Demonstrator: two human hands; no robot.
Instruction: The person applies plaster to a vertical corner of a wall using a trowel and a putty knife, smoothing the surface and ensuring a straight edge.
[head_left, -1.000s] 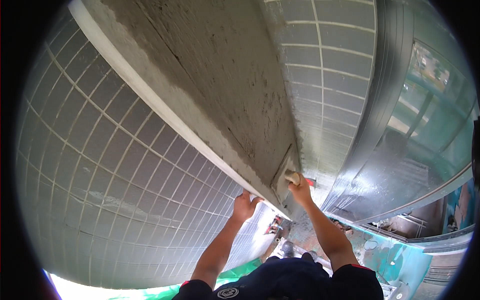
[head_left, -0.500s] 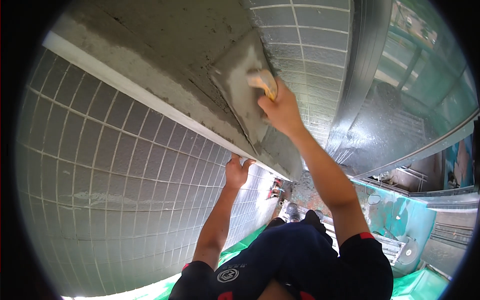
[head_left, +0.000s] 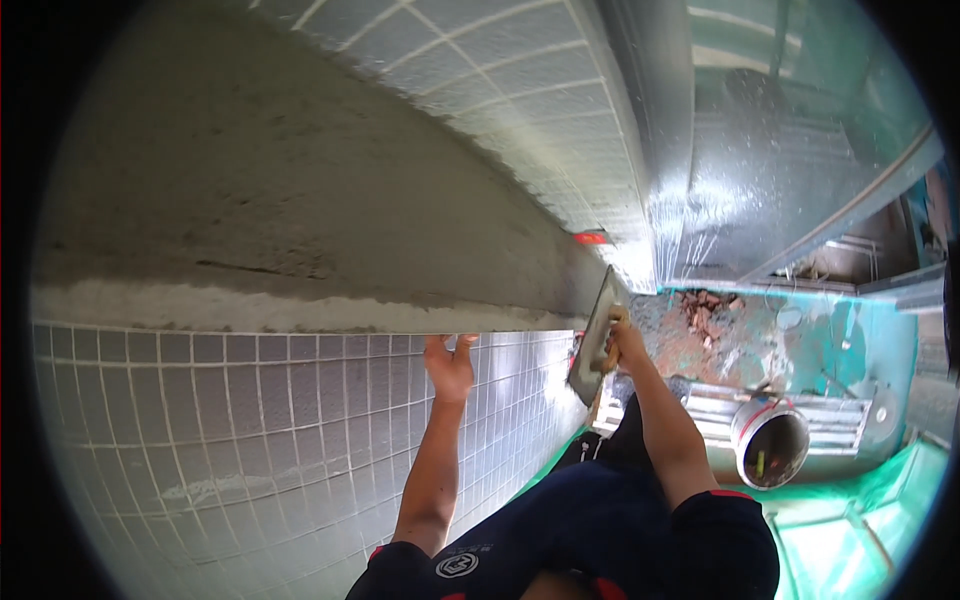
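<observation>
Apparently, the step in hand is smoothing mortar (head_left: 300, 190). The trowel (head_left: 598, 328) stands steeply tilted at the mortar's right end; contact cannot be confirmed. Right hand (head_left: 628, 345): fingers wrapped around the handle (head_left: 610, 361). Left hand (head_left: 450, 374): thumb parted from fingers, at the pale band (head_left: 300, 308). The next pass would call for a flatter trowel, evenly pressed.

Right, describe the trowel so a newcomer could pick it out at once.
Follow the wide grey mortar at upper left to its narrow right end. Near that end, the right hand grips the trowel. Unlike the round bucket at lower right, it has a long, flat grey blade.
</observation>
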